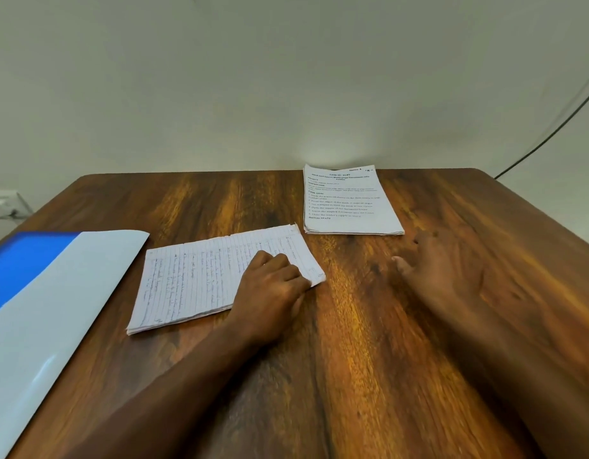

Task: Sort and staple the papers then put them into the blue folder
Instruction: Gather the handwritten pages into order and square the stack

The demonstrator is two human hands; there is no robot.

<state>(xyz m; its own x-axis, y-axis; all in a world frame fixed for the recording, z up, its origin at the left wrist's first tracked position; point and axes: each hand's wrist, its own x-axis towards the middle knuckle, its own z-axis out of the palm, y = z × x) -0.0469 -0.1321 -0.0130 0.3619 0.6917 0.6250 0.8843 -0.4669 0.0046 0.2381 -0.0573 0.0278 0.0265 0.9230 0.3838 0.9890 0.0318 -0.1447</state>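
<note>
**Desk:** What does the frame show, widest first?

**Photographer:** A wooden table (369, 326) against a pale wall. Well off to the left of the left hand (269, 286) lies the blue folder (31, 293), its pale flap turned up. Directly under that hand sits the handwritten stack (200, 276), lined sheets lying aslant. Beyond both hands, toward the wall, is the printed stack (349, 203), squared up, apart from either hand.

**Desk:** And the hands?

**Photographer:** The left has its fingers curled over the handwritten stack's near right corner, thumb at the edge, gripping it. The right hand (442, 270) is blurred, fingers spread and loose, holding nothing, just short of the printed stack.

**Desk:** No stapler?

**Photographer:** None in view.

**Desk:** So what would doing this step well take?

**Photographer:** My reading: sorting is under way. Keep the left pinning its corner so no sheet slides, bring the right onto the printed stack's near edge, lift it whole, then square both stacks' edges together before any stapling.
</note>
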